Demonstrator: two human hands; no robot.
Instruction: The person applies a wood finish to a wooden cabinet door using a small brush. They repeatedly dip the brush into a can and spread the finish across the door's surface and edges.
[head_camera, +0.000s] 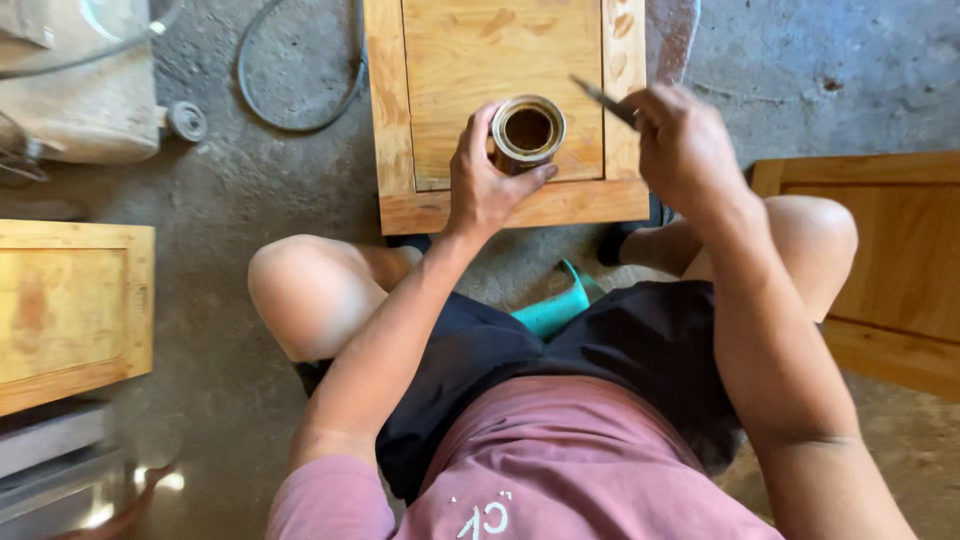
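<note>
Head view looks down on me sitting low on the concrete floor (250, 200), knees either side of a wooden cabinet door (505, 60) lying flat. My left hand (487, 180) is wrapped around an open tin of brown stain (527, 132) standing on the door's lower edge. My right hand (685, 150) is closed on a thin brush handle (603, 100), held above the door beside the tin. I judge the finishing under way; two more doors (70, 310) lie alongside.

A rough grey concrete floor (250, 200) is seen in daylight; a cable (300, 110), perhaps a hose, is looped left of the fingers.
</note>
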